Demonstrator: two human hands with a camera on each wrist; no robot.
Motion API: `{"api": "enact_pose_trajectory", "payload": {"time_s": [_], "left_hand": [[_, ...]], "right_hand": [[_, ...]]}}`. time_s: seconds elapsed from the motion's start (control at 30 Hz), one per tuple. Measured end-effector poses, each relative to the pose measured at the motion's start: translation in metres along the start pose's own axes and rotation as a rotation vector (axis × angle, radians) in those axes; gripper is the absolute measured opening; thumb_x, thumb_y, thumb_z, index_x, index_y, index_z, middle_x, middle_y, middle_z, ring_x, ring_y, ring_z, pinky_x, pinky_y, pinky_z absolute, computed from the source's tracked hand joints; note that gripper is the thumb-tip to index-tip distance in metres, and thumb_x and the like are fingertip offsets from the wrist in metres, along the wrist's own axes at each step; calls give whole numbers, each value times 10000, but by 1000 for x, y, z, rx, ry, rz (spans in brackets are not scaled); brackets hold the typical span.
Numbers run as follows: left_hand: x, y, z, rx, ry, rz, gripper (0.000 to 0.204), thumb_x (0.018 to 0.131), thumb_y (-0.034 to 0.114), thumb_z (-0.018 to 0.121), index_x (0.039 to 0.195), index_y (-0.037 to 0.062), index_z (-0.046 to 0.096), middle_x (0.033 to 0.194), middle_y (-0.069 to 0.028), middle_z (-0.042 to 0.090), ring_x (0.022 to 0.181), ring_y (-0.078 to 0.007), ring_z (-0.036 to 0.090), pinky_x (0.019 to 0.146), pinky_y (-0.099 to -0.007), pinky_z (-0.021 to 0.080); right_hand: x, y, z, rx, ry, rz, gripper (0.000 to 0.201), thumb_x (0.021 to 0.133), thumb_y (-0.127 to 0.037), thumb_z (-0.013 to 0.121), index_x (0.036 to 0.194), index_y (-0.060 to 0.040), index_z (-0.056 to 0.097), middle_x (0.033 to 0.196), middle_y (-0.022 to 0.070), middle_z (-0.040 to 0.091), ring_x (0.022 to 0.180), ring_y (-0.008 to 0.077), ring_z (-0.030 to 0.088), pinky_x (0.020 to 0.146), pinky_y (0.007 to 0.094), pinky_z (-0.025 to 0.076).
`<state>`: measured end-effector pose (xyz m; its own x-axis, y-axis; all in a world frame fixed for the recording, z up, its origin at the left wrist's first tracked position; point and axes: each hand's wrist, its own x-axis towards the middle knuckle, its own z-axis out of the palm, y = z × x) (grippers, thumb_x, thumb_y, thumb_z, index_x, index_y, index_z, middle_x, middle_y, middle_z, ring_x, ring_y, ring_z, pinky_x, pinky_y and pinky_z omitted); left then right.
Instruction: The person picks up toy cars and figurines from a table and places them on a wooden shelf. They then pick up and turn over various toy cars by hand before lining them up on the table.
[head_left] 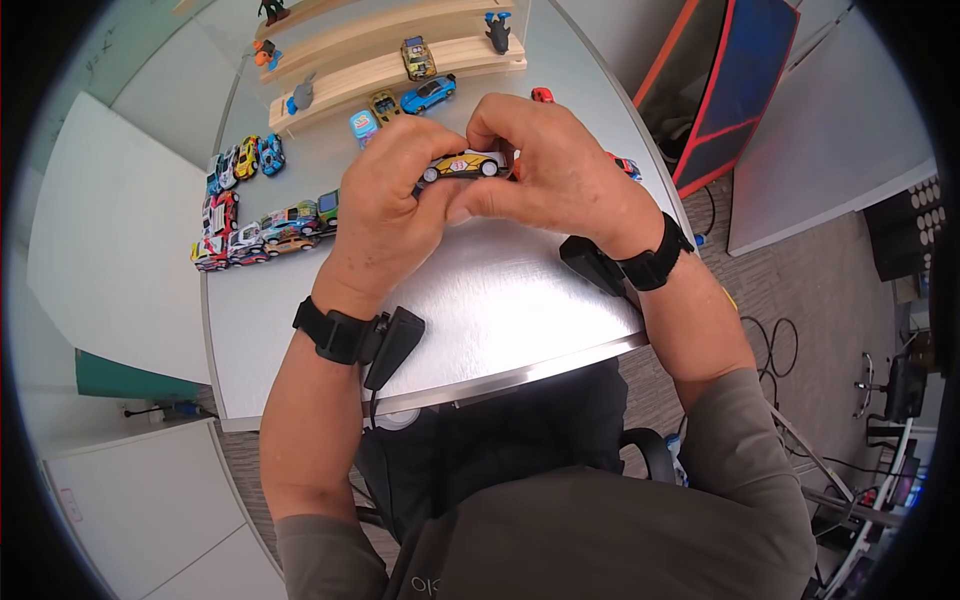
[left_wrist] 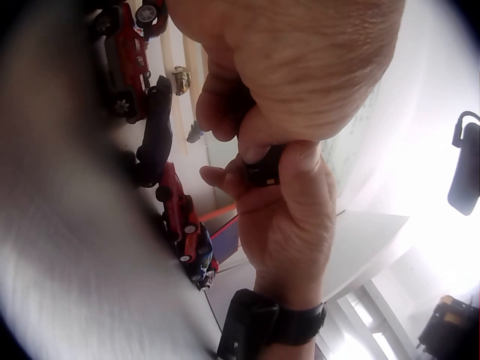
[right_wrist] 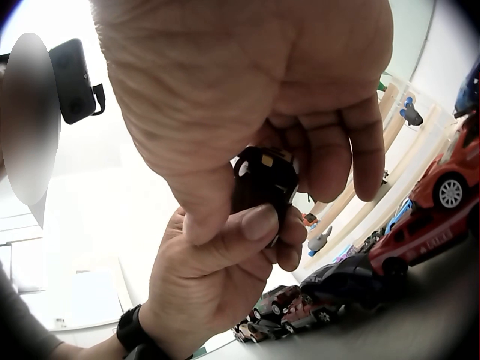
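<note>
Both hands hold one small toy car (head_left: 462, 165), yellow and white with a number on its side, up over the table. My left hand (head_left: 385, 205) pinches its left end, and my right hand (head_left: 560, 175) pinches the other end between thumb and fingers. From below, the right wrist view shows the car's black underside (right_wrist: 266, 176), with the left thumb (right_wrist: 259, 223) pressed along it. In the left wrist view, fingers of both hands cover most of the dark base (left_wrist: 264, 171).
Toy cars stand in an L-shaped line (head_left: 265, 235) at the table's left. Behind the hands is a tiered wooden rack (head_left: 350, 85) with small figures and a camouflage car (head_left: 418, 58). A blue car (head_left: 428, 94) sits before it. The metal table (head_left: 480, 320) ends near the body.
</note>
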<state>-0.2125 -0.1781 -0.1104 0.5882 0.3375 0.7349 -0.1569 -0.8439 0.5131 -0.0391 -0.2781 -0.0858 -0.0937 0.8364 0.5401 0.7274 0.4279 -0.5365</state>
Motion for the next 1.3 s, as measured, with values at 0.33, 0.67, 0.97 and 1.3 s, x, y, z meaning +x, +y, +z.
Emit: {"api": "enact_pose_trajectory", "payload": {"time_s": [0.33, 0.67, 0.97, 1.3], "left_hand": [[0, -1, 0, 10, -1, -21, 303, 713, -107, 681, 992, 10, 668, 955, -109, 650, 873, -286, 649, 752, -358, 525], [0, -4, -2, 23, 11, -21, 291, 727, -97, 690, 997, 7, 664, 952, -110, 646, 858, -281, 652, 721, -351, 522], [1, -1, -2, 57, 3, 11, 304, 729, -95, 693, 1010, 17, 670, 950, -111, 653, 860, -294, 652, 731, -356, 524], [1, 0, 0, 18, -6, 23, 311, 722, -98, 693, 1009, 17, 667, 938, -107, 646, 854, -287, 649, 732, -354, 525]], "right_hand": [[-1, -1, 1, -4, -14, 8, 414, 738, -203, 855, 983, 15, 601, 846, 119, 619, 729, 230, 604, 659, 335, 500], [0, 3, 4, 91, 43, -27, 249, 768, -78, 718, 967, 41, 626, 828, 213, 605, 736, 395, 595, 650, 446, 477], [0, 2, 3, 55, 33, -1, 269, 766, -130, 785, 914, 20, 617, 803, 183, 619, 705, 371, 604, 623, 415, 476], [0, 0, 0, 3, -7, -3, 432, 760, -292, 872, 913, 9, 602, 788, 127, 613, 698, 267, 587, 624, 359, 480]]}}
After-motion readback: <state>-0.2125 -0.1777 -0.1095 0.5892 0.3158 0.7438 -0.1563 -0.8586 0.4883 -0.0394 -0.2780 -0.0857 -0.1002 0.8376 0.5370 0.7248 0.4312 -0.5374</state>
